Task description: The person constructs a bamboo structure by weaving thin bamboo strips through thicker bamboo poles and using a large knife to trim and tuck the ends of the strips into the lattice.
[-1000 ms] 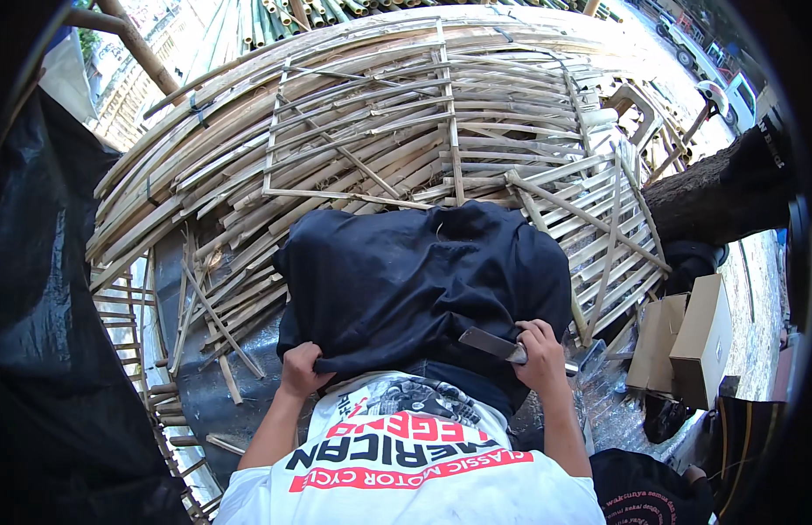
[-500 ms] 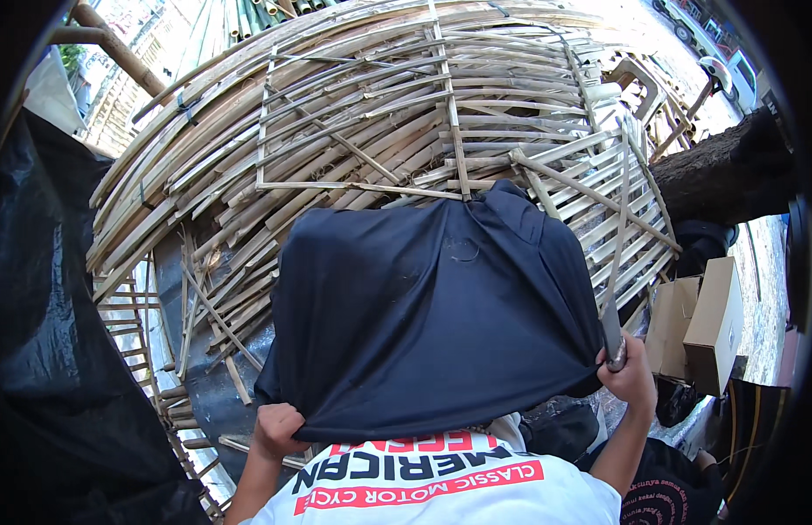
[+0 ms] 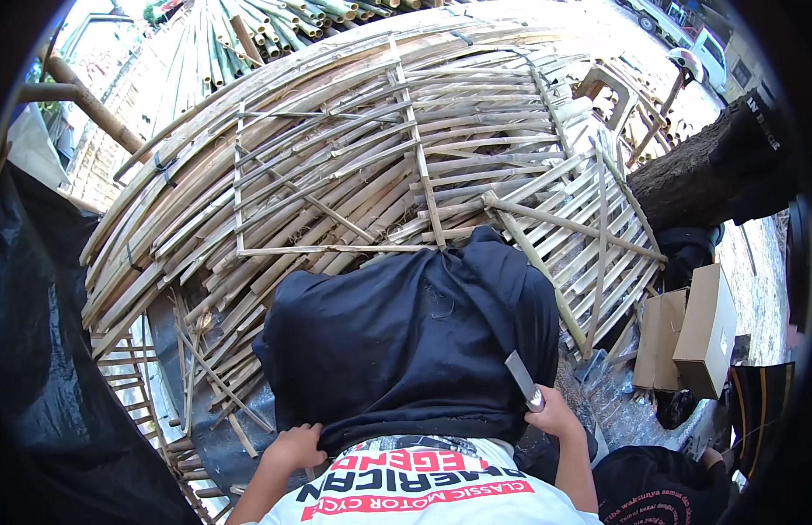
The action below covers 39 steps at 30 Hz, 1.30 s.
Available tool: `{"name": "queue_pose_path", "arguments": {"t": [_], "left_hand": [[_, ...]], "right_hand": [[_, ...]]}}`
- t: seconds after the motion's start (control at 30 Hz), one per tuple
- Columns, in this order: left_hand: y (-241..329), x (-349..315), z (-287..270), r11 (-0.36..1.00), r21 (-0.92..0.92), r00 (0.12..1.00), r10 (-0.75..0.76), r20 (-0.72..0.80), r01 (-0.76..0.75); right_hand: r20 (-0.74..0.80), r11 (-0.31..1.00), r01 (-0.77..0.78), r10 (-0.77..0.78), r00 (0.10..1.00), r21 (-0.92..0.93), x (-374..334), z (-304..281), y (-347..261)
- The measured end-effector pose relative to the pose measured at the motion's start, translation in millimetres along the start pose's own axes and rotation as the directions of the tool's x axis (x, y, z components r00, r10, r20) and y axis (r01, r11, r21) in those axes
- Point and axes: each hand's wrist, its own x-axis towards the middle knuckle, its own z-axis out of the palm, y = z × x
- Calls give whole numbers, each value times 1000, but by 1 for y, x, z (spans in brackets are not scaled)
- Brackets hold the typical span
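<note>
A black cloth (image 3: 397, 350) lies draped across my lap, bunched at its far end by the split-bamboo pile. At the cloth's near left corner my left hand (image 3: 294, 448) is closed, its curled fingers on the hem. My right hand (image 3: 559, 413) grips a knife (image 3: 521, 381) by its short handle. The broad, flat blade points up and away to the left, above the cloth's right side. Below both hands shows my white printed shirt (image 3: 423, 486).
A large heap of split bamboo strips (image 3: 336, 192) spreads ahead, with a slatted bamboo panel (image 3: 589, 236) at its right. Cardboard boxes (image 3: 703, 332) stand at the right, below a thick trunk (image 3: 694, 184). Black sheeting (image 3: 56, 367) hangs left. Someone in a black printed shirt (image 3: 659, 490) is at lower right.
The cloth has come down and its right side has drawn in, no longer stretched wide. My right hand with the knife has moved left and down. The view has shifted, showing more bamboo poles.
</note>
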Motion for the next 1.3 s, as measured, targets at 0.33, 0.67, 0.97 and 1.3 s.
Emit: {"name": "queue_pose_path", "arguments": {"t": [0.33,0.67,0.97,1.3], "left_hand": [[116,40,-173,966,102,752,248,-610,-236],[191,85,-209,930,243,854,354,-381,-278],[164,219,-274,977,184,818,192,-542,-107],[121,340,-291,951,188,421,280,-863,-246]], "right_hand": [[-289,994,106,-100,952,5,53,-68,-49],[-385,930,365,-351,854,-39,168,-66,-152],[19,704,55,-96,995,709,242,-28,-141],[176,763,-143,39,984,631,270,-23,-153]]}}
